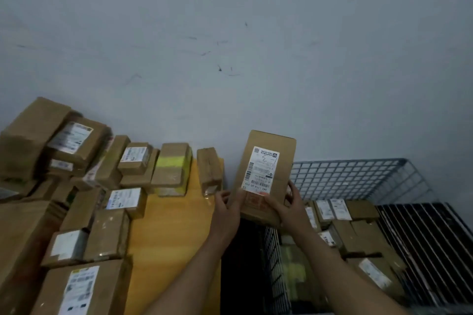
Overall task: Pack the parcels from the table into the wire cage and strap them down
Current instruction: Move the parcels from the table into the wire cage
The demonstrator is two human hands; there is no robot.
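Gripping a labelled carton (266,161) by its lower end above the wire cage's (358,176) left edge, left hand (227,210) and right hand (286,208) look mid-transfer: several parcels (358,235) lie inside the cage, many more wait on the surface (169,238) left of it, and strapping looks not yet begun.

Most fingers of the left hand (227,208) were hidden behind the parcel (266,158); its label (261,170) was too blurred to read. The wire cage (358,174) ran off the bottom edge.
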